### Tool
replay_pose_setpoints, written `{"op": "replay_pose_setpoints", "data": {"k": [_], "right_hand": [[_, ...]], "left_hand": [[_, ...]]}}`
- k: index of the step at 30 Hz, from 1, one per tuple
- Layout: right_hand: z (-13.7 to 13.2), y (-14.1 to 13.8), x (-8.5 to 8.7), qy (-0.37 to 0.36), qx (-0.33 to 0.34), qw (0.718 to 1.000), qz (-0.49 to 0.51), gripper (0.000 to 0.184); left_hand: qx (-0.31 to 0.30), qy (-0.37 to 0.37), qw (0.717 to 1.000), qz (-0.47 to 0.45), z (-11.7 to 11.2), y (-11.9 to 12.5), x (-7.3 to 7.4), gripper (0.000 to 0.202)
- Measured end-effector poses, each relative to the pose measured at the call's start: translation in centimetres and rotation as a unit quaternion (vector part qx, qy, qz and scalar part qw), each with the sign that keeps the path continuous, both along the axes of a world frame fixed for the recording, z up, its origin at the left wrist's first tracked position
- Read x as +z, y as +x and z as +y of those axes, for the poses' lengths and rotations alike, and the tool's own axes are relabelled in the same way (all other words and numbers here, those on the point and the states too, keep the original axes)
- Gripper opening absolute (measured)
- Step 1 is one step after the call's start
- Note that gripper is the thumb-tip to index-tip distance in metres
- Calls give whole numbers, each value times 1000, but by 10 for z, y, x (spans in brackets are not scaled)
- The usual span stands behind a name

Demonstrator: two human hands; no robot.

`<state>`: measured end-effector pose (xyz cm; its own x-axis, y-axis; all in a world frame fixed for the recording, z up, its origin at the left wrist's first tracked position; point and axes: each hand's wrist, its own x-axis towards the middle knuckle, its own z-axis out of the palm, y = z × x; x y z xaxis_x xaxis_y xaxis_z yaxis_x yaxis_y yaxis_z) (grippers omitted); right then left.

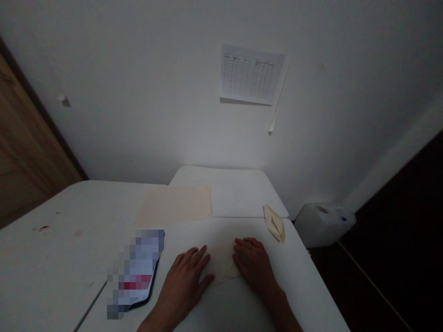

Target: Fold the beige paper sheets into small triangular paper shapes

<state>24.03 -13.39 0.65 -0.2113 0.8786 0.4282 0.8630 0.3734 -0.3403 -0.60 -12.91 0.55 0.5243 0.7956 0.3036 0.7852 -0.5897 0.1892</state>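
A thin, pale cream sheet lies flat on the white table, between my two hands. My left hand rests on its left edge with the fingers spread and the thumb pointing inward. On the opposite edge lies my right hand, palm down, its fingers stretched out and slightly bent. Past the right hand sits a folded cream piece, pointed at its ends. A larger flat cream sheet is spread farther back on the left. What the sheets are made of cannot be told.
A phone, its screen blurred out, lies left of my left hand. White tables meet at seams against the wall. A printed chart hangs there. On the floor to the right stands a white container; wooden panelling is at left.
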Motion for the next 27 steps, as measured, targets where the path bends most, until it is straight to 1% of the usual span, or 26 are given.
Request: {"op": "replay_pose_setpoints", "data": {"k": [3,7,12,16,21,24,27], "right_hand": [[0,1,-2,-3,5,1000,1,23],[0,2,-3,-9,8,1000,11,25],[0,3,-1,-16,14,999,28,31],[0,4,4,-23,20,998,50,32],[-2,4,8,-34,20,996,74,35],[-3,3,7,-37,20,994,101,38],[-3,1,7,-52,28,986,155,38]], "left_hand": [[-10,-23,1000,-7,1,-6,4,45],[-15,-41,999,-17,1,-8,9,49],[-15,-37,998,-51,1,-7,7,47],[-24,-35,996,-84,0,-8,4,44],[-30,-41,992,-118,-1,-6,8,50],[-29,-45,990,-131,-1,-5,12,53],[-34,-58,987,-148,-1,-5,12,58]]}}
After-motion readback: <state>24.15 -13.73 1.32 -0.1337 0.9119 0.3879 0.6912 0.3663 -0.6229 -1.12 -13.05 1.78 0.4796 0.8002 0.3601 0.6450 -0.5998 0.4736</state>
